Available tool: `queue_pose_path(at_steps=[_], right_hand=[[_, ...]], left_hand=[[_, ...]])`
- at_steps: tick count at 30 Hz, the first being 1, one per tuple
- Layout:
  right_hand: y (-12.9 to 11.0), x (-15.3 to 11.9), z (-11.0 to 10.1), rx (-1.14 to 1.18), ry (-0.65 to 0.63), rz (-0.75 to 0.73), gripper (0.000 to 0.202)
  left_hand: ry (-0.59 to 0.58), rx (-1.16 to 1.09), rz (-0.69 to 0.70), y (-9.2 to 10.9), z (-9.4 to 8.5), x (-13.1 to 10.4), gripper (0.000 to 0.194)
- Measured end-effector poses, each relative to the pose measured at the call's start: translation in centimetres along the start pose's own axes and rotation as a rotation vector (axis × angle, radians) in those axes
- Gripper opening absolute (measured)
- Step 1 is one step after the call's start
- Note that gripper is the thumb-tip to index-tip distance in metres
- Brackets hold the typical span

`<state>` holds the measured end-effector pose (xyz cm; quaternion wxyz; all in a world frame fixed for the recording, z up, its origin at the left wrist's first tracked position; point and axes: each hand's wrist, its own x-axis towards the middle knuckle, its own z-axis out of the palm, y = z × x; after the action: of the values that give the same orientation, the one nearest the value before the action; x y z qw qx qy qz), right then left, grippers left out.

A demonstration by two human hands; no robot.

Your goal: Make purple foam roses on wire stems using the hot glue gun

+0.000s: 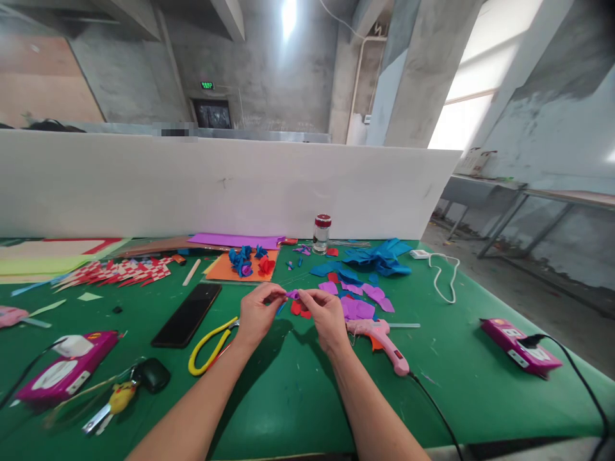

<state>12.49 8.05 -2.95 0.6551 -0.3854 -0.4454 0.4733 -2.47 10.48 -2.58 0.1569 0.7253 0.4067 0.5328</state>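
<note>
Between my two hands, over the middle of the green table, is a small rolled piece of purple paper (pixel 293 294). My left hand (pixel 260 314) pinches its left end, and my right hand (pixel 324 315) pinches its right end. Cut purple petals (pixel 358 308) and a few red ones lie just right of my right hand. A pink glue gun (pixel 384 336) rests beside them with a glue stick poking out. Yellow-handled scissors (pixel 202 352) lie left of my left hand, their blades partly hidden. Finished blue and red paper flowers (pixel 241 259) sit on an orange sheet (pixel 221 269) behind.
A black phone (pixel 187 315), keys with a yellow charm (pixel 122 397) and a magenta power strip (pixel 67 368) lie at left. Crumpled blue paper (pixel 379 257) and a red-lidded jar (pixel 321 234) stand behind. Another power strip (pixel 519 346) is at right. A white partition (pixel 216 186) borders the table.
</note>
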Motion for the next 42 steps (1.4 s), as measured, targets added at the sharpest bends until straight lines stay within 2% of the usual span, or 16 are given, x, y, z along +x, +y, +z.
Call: queue_pose_path(at_steps=[7, 14, 18, 24, 42], right_hand=[[-0.3, -0.2, -0.1, 0.304, -0.038, 0.213, 0.024], [-0.5, -0.2, 0.1, 0.401, -0.070, 0.255, 0.023], [-0.6, -0.3, 0.2, 0.304, -0.045, 0.195, 0.028], [-0.5, -0.4, 0.2, 0.121, -0.016, 0.112, 0.026], [-1.1, -0.4, 0.4, -0.010, 0.078, 0.020, 0.023]], left_hand=[[0.001, -0.075, -0.054, -0.1, 0.7, -0.2, 0.003], [0.000, -0.157, -0.108, -0.6, 0.9, -0.3, 0.002], [0.042, -0.207, -0.165, -0.5, 0.8, -0.2, 0.002], [0.073, -0.210, -0.179, -0.1, 0.7, 0.0, 0.001], [0.075, -0.021, -0.045, 0.0, 0.4, -0.1, 0.003]])
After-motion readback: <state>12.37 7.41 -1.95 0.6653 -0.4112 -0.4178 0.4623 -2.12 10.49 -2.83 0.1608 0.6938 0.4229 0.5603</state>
